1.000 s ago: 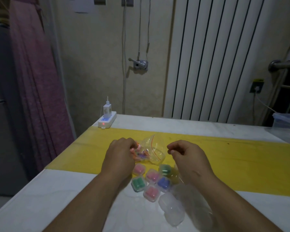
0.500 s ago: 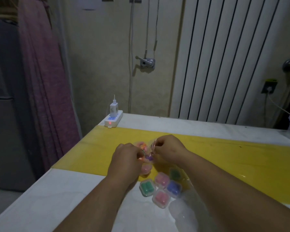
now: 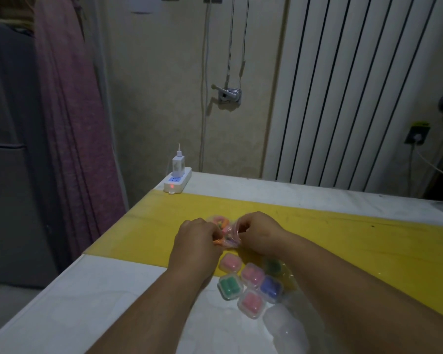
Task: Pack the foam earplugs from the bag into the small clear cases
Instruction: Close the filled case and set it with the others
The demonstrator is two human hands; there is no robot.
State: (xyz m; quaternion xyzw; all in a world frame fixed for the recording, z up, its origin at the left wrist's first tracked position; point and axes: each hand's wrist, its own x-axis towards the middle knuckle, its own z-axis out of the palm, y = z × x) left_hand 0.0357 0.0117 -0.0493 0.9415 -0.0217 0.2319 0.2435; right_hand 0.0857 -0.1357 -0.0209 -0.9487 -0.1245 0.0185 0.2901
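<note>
Over the person's shoulder, both hands meet on the yellow strip [image 3: 356, 233] that runs across the white table [image 3: 87, 302]. The left hand [image 3: 197, 238] has its fingers curled in and grips one side of the small clear bag [image 3: 228, 235]. The right hand [image 3: 258, 231] pinches the other side, so the bag is bunched up between the two hands. Orange and pink foam earplugs [image 3: 220, 223] show through the plastic, just above the left knuckles. Closer to the person, just below the hands, sits a huddle of small clear cases [image 3: 252, 275], touching or nearly so, each with colour inside: pink, green, blue. One green case [image 3: 230, 287] lies right beside the left wrist. A crumpled clear pouch [image 3: 287, 325] lies at the near side of the huddle, under the right forearm. At the far left corner of the table a white power strip [image 3: 177, 183] glows red, with a charger [image 3: 178, 166] plugged into it.
</note>
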